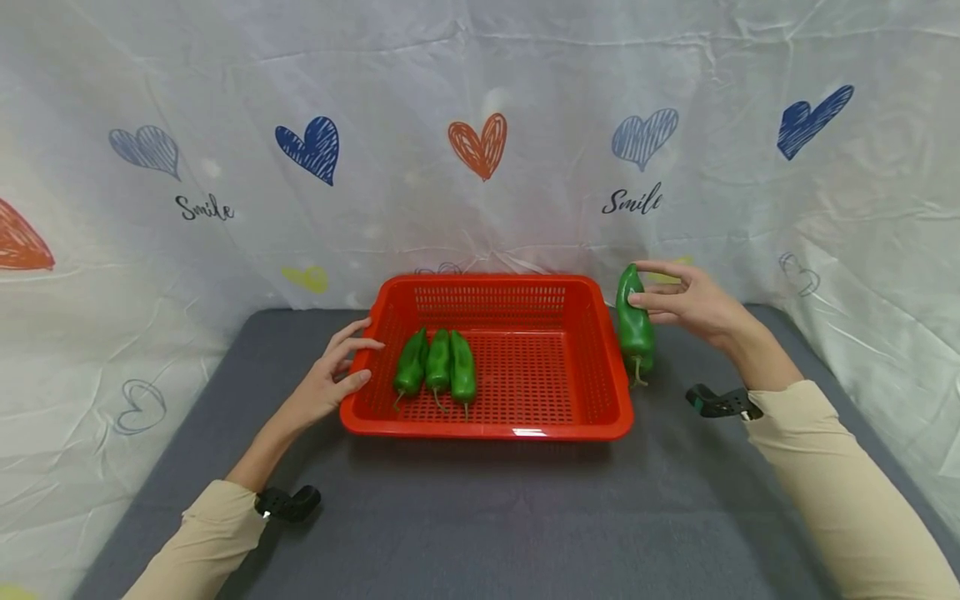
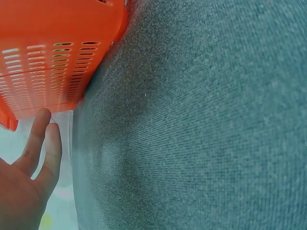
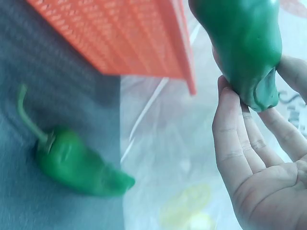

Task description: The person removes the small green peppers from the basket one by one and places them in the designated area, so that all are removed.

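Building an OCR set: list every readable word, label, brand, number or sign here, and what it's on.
"Smile": white backdrop, left of the middle red heart.
"Smile": same backdrop, right of that heart.
Right-wrist view: blurred, partial lettering on the backdrop, not readable whole.
Nothing readable on the basket, peppers or black wrist straps.

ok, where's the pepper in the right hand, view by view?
Head: pepper right of centre, in the right hand.
Left wrist: not in it.
Right wrist: pepper at the top edge, right of centre.
Shared landmark: red basket, partly visible in both wrist views.
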The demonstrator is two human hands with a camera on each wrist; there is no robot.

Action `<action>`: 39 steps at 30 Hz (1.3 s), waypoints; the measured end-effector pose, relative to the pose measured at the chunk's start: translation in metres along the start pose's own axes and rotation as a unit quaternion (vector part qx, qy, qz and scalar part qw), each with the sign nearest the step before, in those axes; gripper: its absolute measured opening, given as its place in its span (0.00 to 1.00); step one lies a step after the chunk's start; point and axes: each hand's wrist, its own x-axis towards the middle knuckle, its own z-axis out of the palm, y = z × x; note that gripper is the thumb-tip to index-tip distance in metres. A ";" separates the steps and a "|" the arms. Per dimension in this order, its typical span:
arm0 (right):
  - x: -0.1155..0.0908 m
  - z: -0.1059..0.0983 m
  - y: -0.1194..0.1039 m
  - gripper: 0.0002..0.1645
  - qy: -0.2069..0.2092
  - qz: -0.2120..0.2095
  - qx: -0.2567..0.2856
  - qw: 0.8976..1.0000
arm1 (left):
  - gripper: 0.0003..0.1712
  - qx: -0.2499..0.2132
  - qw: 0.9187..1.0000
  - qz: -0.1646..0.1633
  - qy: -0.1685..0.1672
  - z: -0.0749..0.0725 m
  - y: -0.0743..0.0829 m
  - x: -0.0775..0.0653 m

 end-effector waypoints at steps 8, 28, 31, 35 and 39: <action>0.000 -0.021 0.020 0.45 0.001 0.003 0.002 1.000 | 0.22 0.006 1.000 0.002 0.002 -0.001 -0.001 0.000; 0.009 -0.050 0.070 0.51 0.027 0.057 -0.073 0.995 | 0.22 0.007 1.000 0.009 0.003 -0.002 -0.003 0.003; 0.010 -0.056 0.077 0.51 0.027 0.061 -0.083 0.994 | 0.22 0.007 1.000 0.011 0.004 -0.002 -0.003 0.002; 0.010 -0.061 0.088 0.51 0.026 0.068 -0.092 0.993 | 0.22 0.001 1.000 0.013 0.002 -0.001 -0.003 0.002; 0.010 -0.064 0.096 0.52 0.026 0.083 -0.092 0.992 | 0.22 -0.012 1.000 0.006 0.000 0.000 -0.003 0.001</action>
